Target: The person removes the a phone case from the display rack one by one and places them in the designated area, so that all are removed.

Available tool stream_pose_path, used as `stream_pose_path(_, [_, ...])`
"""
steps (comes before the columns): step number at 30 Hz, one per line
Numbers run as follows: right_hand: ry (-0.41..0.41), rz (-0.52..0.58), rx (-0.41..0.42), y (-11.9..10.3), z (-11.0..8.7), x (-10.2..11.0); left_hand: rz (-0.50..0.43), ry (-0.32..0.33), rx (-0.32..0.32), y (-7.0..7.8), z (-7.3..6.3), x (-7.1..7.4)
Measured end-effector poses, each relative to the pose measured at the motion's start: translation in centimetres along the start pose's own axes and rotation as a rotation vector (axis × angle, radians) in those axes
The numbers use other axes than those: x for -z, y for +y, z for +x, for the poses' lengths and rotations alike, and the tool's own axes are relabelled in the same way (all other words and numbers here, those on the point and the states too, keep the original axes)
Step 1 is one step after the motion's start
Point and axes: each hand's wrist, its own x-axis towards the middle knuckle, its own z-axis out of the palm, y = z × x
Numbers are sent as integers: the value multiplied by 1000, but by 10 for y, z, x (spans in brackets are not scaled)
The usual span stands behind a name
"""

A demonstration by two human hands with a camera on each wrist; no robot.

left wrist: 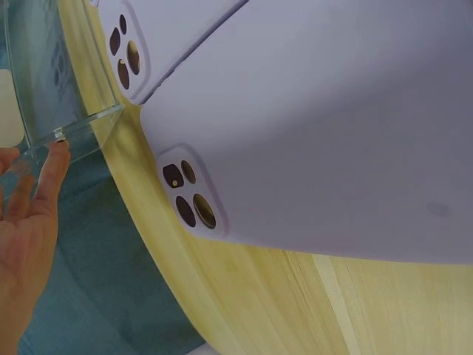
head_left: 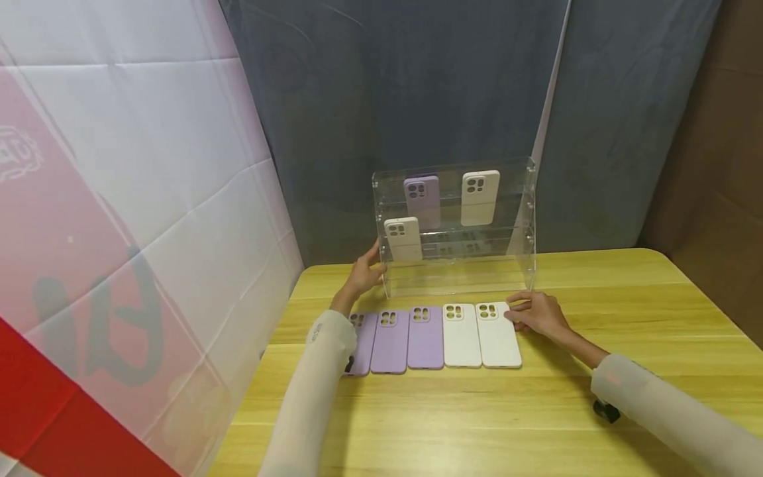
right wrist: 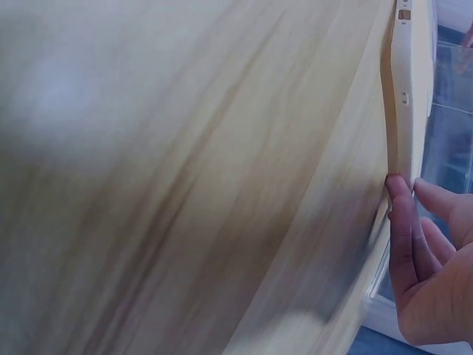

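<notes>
My left hand (head_left: 365,273) holds the left side of a clear acrylic display stand (head_left: 459,277), thumb near its front edge. With its fingertips my right hand (head_left: 539,314) pinches the upper right edge of a white phone case (head_left: 499,338), the rightmost of a row on the table. In the right wrist view, the fingers sit at that case's (right wrist: 403,96) edge. Beside it lie another white phone case (head_left: 461,338) and three purple phone cases (head_left: 426,338); my left sleeve partly covers the leftmost purple one. The left wrist view shows purple cases (left wrist: 295,148) up close.
On the stand's tiers are a purple phone case (head_left: 423,205), a white one (head_left: 479,202) at the upper right and another white one (head_left: 404,242) lower left. A grey curtain (head_left: 417,86) hangs behind the wooden table (head_left: 453,417); a printed sheet (head_left: 149,199) hangs on the left.
</notes>
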Motion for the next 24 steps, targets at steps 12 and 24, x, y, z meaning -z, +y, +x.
stream_pose_path(12, [30,-85,16,-4,0,0,-1,6,27,-1,2,-1])
stream_pose_path(24, [51,-112,54,-14,11,4,16,5,34,-4,2,0])
